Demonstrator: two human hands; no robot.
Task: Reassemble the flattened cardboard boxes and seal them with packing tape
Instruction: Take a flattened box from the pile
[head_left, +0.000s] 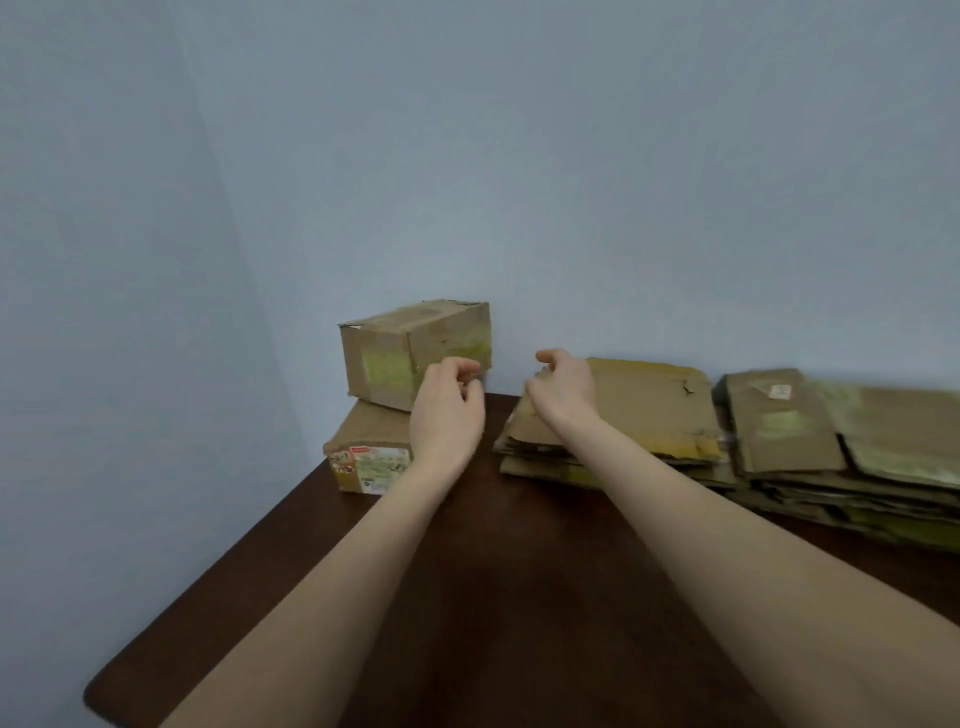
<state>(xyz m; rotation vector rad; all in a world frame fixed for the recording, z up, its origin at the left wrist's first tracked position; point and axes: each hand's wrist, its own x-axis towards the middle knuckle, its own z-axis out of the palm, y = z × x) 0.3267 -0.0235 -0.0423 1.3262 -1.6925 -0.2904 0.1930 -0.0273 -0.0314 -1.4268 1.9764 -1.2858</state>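
Observation:
Two assembled cardboard boxes stand stacked at the table's far left corner: the upper box (410, 353) sits skewed on the lower box (371, 457), which has a printed label. My left hand (449, 400) hovers just in front of the upper box, fingers loosely curled, holding nothing. My right hand (563, 387) is over the left end of a pile of flattened boxes (639, 410), fingers curled loosely, apparently holding nothing; whether it touches the top sheet is unclear. No packing tape is visible.
A second, larger pile of flattened cardboard (841, 447) lies further right, running off the frame. The dark brown table (493, 597) meets pale blue walls at the back and left. Its near left corner is rounded.

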